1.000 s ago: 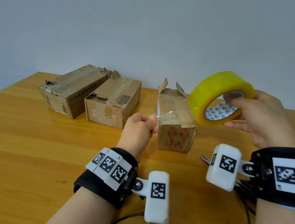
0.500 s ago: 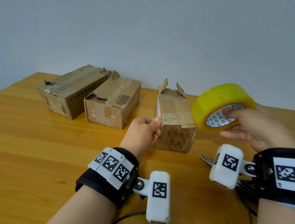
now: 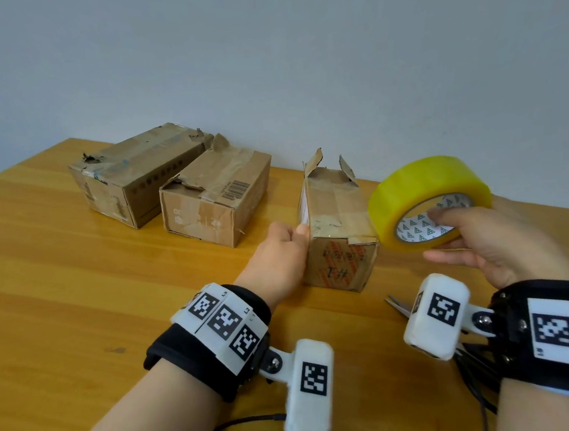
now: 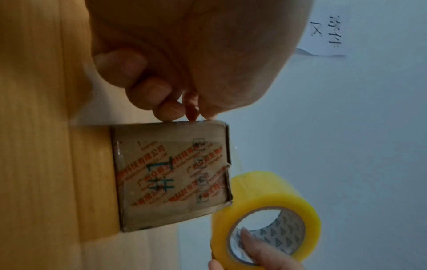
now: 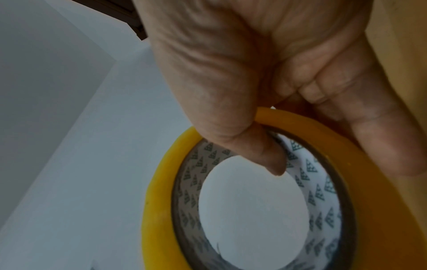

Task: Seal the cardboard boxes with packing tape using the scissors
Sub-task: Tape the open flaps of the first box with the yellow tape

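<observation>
Your left hand point(image 3: 280, 257) was at the left side of the small cardboard box point(image 3: 339, 245), with its fingers curled and the fingertips point(image 4: 169, 109) pressed on the upper left edge of that box; I think they pinched the free end of the clear tape there, but the film was too thin to see well. Your right hand point(image 3: 496, 248) grasped the yellow roll of packing tape point(image 3: 429, 199) just to the right of the box, above the table point(image 3: 59, 286), with the thumb point(image 5: 265, 157) inside the core and the other fingers outside. The scissors point(image 3: 399, 306) lay on the table in front of the box, to its right, partly hidden under your right wrist camera. Two other cardboard boxes point(image 3: 177, 187) stood side by side, to the left of the small box and farther back, near the wall.
</observation>
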